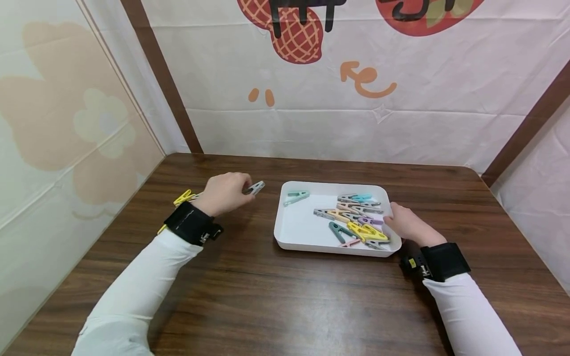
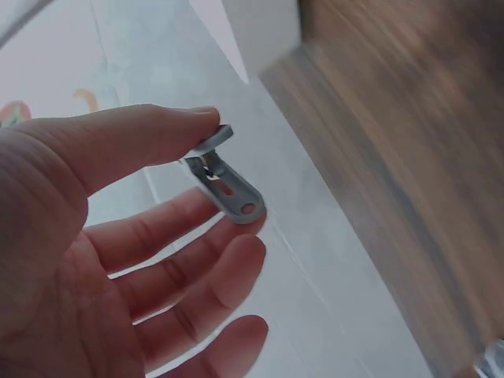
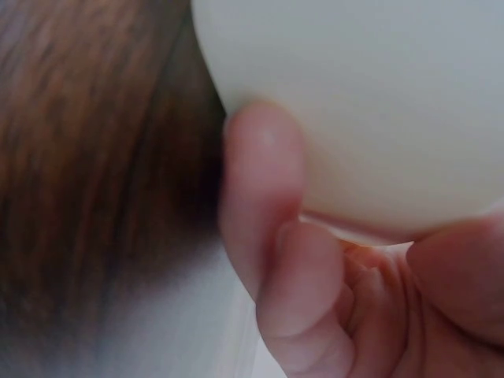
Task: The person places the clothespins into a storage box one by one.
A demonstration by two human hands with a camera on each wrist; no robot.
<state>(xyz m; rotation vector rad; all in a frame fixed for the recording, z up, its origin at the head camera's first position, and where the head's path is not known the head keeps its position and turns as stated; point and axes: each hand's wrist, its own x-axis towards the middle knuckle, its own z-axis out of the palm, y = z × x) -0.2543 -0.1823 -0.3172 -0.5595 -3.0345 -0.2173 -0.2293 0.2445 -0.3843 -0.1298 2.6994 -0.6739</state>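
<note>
My left hand [image 1: 226,193], above the left part of the table, pinches a grey clothespin [image 1: 256,187]. In the left wrist view the thumb presses one arm of this clothespin [image 2: 236,193], and the fingers lie behind the other. My right hand [image 1: 410,225] grips the right end of a white tray [image 1: 300,222]. Close up in the right wrist view, curled fingers [image 3: 264,173] lie against the pale tray wall [image 3: 362,118]. Inside the tray, yellow clothespins [image 1: 366,231], a dark green clothespin [image 1: 340,231] and several others crowd toward the right. Two light green clothespins [image 1: 297,195] lie at its upper left.
Yellow clothespins [image 1: 182,198] lie on the brown wooden table [image 1: 285,296], partly hidden behind my left wrist. A white printed cloth [image 1: 311,128] hangs along the table's back edge, with another cloth wall [image 1: 58,198] on the left.
</note>
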